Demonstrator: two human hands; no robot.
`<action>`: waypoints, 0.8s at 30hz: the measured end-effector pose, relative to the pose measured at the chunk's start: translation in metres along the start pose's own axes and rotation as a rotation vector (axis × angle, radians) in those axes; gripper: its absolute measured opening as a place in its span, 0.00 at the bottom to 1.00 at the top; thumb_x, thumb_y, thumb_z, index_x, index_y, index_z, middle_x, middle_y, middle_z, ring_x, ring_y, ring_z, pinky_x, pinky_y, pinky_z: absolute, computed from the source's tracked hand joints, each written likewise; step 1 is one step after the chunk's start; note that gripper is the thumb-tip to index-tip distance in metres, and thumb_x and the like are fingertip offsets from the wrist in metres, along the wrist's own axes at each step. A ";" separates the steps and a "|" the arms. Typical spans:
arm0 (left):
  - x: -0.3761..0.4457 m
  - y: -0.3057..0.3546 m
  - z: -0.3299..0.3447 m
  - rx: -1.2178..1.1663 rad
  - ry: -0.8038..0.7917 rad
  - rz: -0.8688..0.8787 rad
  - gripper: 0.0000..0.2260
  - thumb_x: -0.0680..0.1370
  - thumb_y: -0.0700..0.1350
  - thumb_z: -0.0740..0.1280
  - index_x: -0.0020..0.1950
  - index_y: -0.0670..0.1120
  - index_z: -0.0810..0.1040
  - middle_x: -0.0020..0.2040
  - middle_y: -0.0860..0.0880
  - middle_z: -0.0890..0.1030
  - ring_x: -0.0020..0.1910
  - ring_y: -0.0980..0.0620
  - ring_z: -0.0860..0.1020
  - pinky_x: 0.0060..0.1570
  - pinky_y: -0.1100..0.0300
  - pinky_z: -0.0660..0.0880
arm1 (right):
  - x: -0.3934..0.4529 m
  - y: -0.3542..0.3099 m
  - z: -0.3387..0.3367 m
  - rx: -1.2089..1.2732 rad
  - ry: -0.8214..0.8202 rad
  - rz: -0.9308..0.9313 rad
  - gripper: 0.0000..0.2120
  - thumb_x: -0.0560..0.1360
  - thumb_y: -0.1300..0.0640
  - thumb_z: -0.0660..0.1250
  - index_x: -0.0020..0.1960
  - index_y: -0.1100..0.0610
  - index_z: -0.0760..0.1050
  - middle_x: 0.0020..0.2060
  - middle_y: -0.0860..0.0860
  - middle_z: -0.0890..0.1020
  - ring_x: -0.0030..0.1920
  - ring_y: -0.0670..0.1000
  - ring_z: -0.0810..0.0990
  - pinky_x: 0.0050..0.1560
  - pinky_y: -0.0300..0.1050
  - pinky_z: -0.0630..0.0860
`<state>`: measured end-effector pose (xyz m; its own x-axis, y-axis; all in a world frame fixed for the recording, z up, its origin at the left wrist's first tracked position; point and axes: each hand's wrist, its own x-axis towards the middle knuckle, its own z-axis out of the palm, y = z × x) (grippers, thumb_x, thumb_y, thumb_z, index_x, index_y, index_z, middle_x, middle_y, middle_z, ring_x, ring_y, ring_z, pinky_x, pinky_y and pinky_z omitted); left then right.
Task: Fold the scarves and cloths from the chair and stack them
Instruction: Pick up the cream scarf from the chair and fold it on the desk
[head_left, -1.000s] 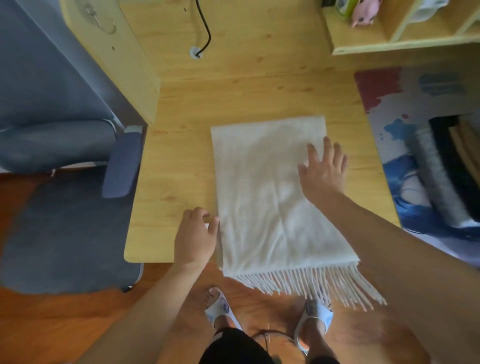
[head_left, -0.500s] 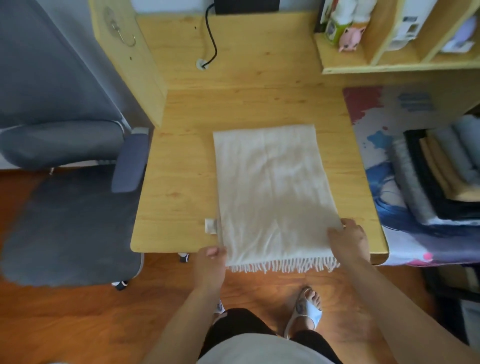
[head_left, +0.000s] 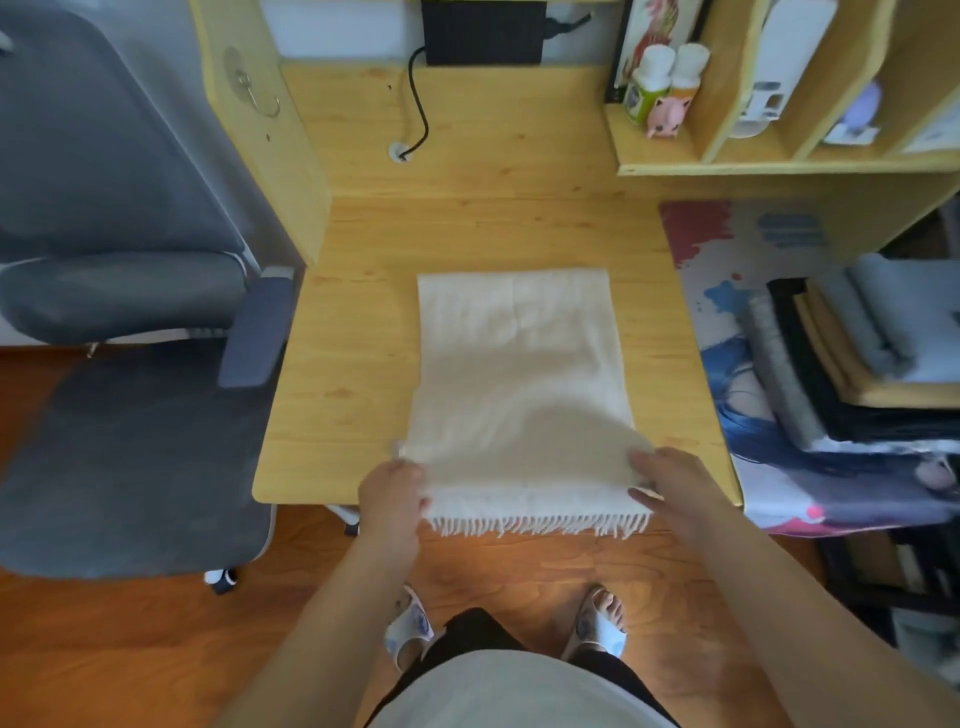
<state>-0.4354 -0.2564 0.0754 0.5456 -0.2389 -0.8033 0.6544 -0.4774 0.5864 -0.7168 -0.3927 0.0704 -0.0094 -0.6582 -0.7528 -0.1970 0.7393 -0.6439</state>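
While the cream fringed scarf (head_left: 519, 374) lies lengthwise mid-table (head_left: 353, 364), the left hand (head_left: 390, 496) pinches its corner at 7 o'clock and the right hand (head_left: 670, 486) grips the 5 o'clock corner, lifting the fringed end. Folded cloths (head_left: 852, 353) are stacked at 3 o'clock.

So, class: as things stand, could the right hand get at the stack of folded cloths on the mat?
Probably yes. The right hand grips the scarf at its fringed end, so it must let go first; nothing stands between it and the stack to its right.
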 end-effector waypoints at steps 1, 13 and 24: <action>0.004 -0.014 -0.006 0.032 -0.002 -0.028 0.13 0.83 0.38 0.64 0.67 0.40 0.77 0.56 0.47 0.79 0.55 0.49 0.79 0.55 0.59 0.75 | 0.001 0.008 0.000 -0.162 0.058 -0.008 0.08 0.78 0.61 0.69 0.55 0.63 0.76 0.51 0.59 0.81 0.48 0.56 0.80 0.54 0.55 0.80; 0.005 -0.052 0.001 0.259 0.059 0.062 0.16 0.80 0.42 0.69 0.65 0.38 0.71 0.47 0.45 0.75 0.42 0.49 0.73 0.51 0.52 0.75 | -0.003 0.021 0.006 -0.752 0.257 -0.133 0.15 0.77 0.63 0.63 0.63 0.58 0.72 0.55 0.58 0.78 0.49 0.58 0.76 0.45 0.46 0.73; 0.015 -0.047 0.085 1.413 -0.163 1.335 0.24 0.84 0.52 0.58 0.79 0.49 0.64 0.79 0.44 0.65 0.80 0.41 0.59 0.77 0.43 0.60 | 0.054 -0.017 0.087 -1.344 0.075 -0.888 0.25 0.84 0.52 0.52 0.80 0.51 0.53 0.81 0.54 0.49 0.81 0.58 0.43 0.80 0.55 0.47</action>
<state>-0.5020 -0.3091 0.0268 0.1549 -0.9873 -0.0343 -0.9397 -0.1580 0.3035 -0.6288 -0.4286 0.0288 0.5332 -0.8239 -0.1920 -0.8394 -0.4870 -0.2413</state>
